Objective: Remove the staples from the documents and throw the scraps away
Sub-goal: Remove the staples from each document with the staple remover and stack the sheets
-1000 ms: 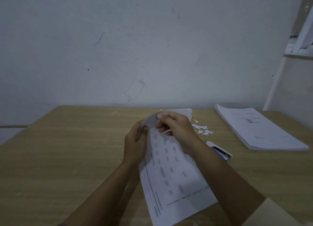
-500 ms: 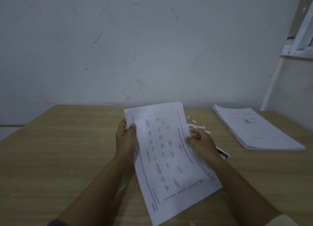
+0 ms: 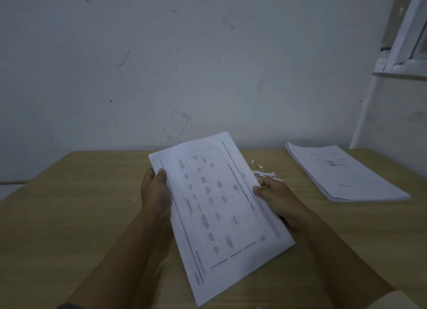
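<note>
Both hands grip one printed document (image 3: 219, 207) above the middle of the table (image 3: 80, 204): left hand (image 3: 156, 193) pinches its left edge with the thumb on top, right hand (image 3: 275, 197) clamps its right edge. Torn paper scraps (image 3: 263, 173) lie just beyond the right hand, toward the far edge. A stack of papers (image 3: 342, 174) rests at the far right corner.

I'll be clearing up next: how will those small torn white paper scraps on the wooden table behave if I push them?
The small torn white paper scraps look thin and tiny, so probably very light and apt to scatter rather than slide together. They lie spread out on the smooth wooden table, so pinching each one may be fiddly.
</note>
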